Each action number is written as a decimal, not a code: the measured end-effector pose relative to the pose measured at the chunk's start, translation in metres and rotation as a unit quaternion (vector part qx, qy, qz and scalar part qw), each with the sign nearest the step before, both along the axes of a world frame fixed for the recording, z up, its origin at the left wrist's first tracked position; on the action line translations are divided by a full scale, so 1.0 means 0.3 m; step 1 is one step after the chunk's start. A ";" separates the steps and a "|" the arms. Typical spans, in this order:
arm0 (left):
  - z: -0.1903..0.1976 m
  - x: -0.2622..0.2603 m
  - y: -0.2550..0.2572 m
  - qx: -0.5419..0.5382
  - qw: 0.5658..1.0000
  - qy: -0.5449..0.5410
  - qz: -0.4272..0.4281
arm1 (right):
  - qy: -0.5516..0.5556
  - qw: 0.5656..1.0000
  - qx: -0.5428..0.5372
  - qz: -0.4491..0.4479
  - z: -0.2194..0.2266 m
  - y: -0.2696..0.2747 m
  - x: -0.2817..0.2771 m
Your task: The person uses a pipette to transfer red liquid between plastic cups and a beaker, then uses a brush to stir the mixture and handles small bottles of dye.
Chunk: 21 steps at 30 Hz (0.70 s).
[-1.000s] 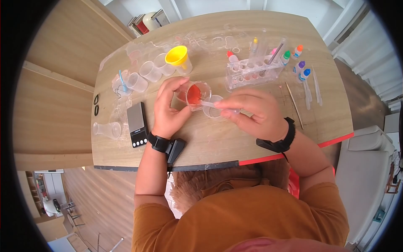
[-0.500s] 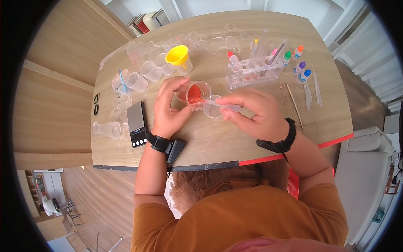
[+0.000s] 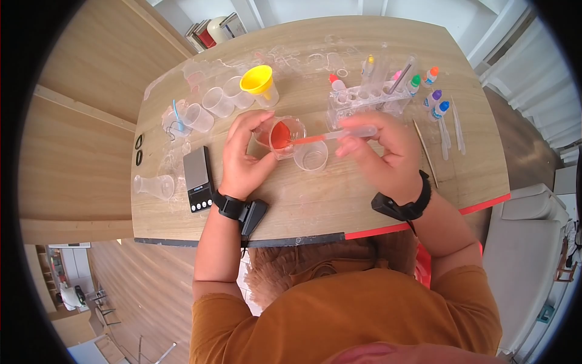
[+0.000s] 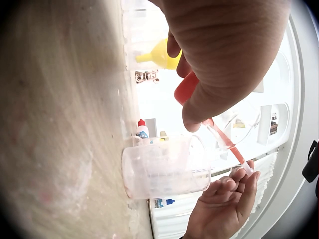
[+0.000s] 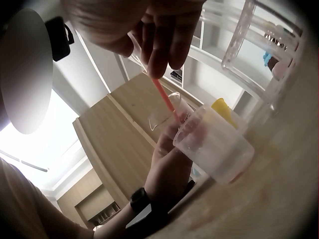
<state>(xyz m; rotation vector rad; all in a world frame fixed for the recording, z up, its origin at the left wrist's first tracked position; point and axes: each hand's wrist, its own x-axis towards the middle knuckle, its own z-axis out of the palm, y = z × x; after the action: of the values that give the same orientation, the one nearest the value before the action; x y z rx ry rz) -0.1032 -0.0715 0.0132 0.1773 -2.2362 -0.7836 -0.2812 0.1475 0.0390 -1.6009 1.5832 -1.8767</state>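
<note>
My left hand (image 3: 245, 155) grips a clear beaker (image 3: 297, 128) of red liquid, tilted with its mouth toward the right hand. In my right hand (image 3: 388, 151) a clear plastic dropper (image 3: 333, 134) is pinched near its bulb. Red liquid fills much of the dropper's stem, and its tip reaches inside the beaker's mouth. Below the stem, on the table, stands a clear plastic cup (image 3: 311, 156); the left wrist view shows this cup (image 4: 167, 167) upright beside the beaker. Fingers cover part of the beaker's wall.
A yellow funnel (image 3: 256, 79) sits in a cup behind, beside several clear cups (image 3: 217, 103). A test tube rack (image 3: 357, 100) and dye bottles (image 3: 441, 109) stand at the right. To the left are a scale (image 3: 197, 176) and a clear flask (image 3: 154, 187) on its side.
My right hand has moved right and slightly away from the body, drawing the dropper farther out of the beaker. More of its red-filled stem shows. The left hand holds still.
</note>
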 end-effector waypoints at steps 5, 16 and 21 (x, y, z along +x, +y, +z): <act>-0.001 0.000 -0.003 0.009 1.000 -0.005 0.011 | -0.114 0.992 -0.044 -0.036 0.030 0.000 0.003; -0.006 -0.003 -0.010 0.007 0.999 -0.001 0.047 | -0.069 0.993 -0.052 -0.079 0.034 0.008 -0.019; 0.001 -0.003 -0.006 0.007 0.999 -0.009 0.047 | 0.032 0.994 -0.045 -0.098 0.028 0.010 -0.024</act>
<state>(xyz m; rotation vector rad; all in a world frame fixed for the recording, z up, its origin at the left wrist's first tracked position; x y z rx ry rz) -0.1041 -0.0733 0.0136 0.2961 -2.2232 -0.7490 -0.2884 0.1506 0.0473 -1.6079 1.7632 -2.0419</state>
